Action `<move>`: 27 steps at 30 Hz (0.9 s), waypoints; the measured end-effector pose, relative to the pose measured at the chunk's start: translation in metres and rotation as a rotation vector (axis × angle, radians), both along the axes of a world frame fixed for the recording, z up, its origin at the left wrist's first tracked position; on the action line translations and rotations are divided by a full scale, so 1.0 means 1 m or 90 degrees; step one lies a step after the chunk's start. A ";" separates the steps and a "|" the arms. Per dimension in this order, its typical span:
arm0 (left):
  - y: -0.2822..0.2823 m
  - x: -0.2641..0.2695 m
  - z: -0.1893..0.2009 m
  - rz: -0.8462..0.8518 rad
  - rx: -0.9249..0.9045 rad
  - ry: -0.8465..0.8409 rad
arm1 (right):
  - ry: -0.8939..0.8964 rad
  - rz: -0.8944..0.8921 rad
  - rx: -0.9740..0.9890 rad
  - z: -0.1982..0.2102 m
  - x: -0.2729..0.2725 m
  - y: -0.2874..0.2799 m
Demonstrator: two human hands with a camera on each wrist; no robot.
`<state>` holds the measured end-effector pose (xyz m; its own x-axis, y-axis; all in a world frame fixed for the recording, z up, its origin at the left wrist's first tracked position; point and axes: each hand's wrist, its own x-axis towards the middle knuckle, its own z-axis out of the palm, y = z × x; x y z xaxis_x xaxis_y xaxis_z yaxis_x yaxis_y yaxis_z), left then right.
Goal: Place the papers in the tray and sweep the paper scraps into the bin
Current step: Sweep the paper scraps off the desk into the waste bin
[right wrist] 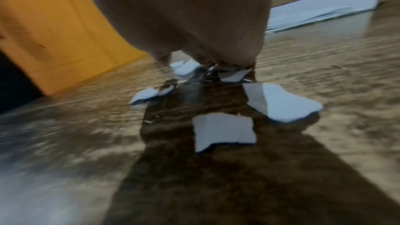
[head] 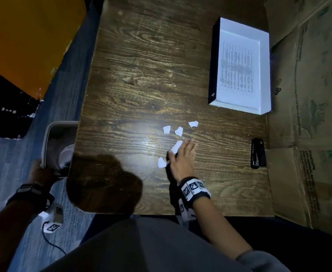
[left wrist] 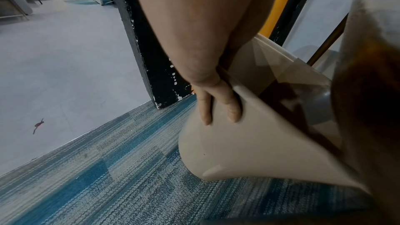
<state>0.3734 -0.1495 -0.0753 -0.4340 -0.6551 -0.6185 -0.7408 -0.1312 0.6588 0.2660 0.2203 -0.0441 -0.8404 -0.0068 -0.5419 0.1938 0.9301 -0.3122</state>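
The worktop (head: 141,75) fills the middle of my head view. At upper right, the tray (head: 212,61) already holds the papers (head: 237,69), so I judge that half of the job done. At the left edge, below worktop level, my left hand (head: 38,170) has its grip curled over the rim of the bin (head: 49,132), fingers (left wrist: 232,109) lying down its outer wall. Lower centre, my right hand (head: 182,160) lies flat, its grip spread, fingers straight, on one of the paper scraps (head: 178,131). Four more lie loose around it, well apart from the bin. The sweep is what remains; no scrap has reached the left edge. A black stapler (head: 258,153) sits at right.
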 end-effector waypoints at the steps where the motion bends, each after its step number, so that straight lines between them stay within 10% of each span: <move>1: 0.000 -0.002 0.000 0.002 -0.002 -0.004 | 0.000 0.032 -0.047 0.001 0.005 -0.001; 6: -0.002 -0.002 -0.001 -0.033 0.007 0.005 | 0.101 -0.176 -0.289 0.024 0.021 0.051; 9: -0.014 0.003 -0.012 -0.024 0.009 -0.003 | -0.051 -0.335 -0.504 0.035 0.032 0.088; 13: -0.023 0.011 -0.026 -0.010 -0.003 -0.015 | -0.386 -0.243 -0.478 0.021 0.039 0.101; 23: -0.039 0.024 -0.056 0.017 -0.007 -0.036 | -0.206 -0.267 -0.598 0.002 -0.045 0.022; 27: -0.038 0.022 -0.053 0.014 -0.003 -0.032 | -0.352 -0.200 -0.631 0.010 -0.020 0.018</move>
<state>0.3950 -0.1875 -0.1286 -0.3884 -0.6669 -0.6359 -0.7700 -0.1443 0.6215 0.2458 0.2385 -0.0338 -0.5324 -0.4647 -0.7075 0.7069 0.2157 -0.6736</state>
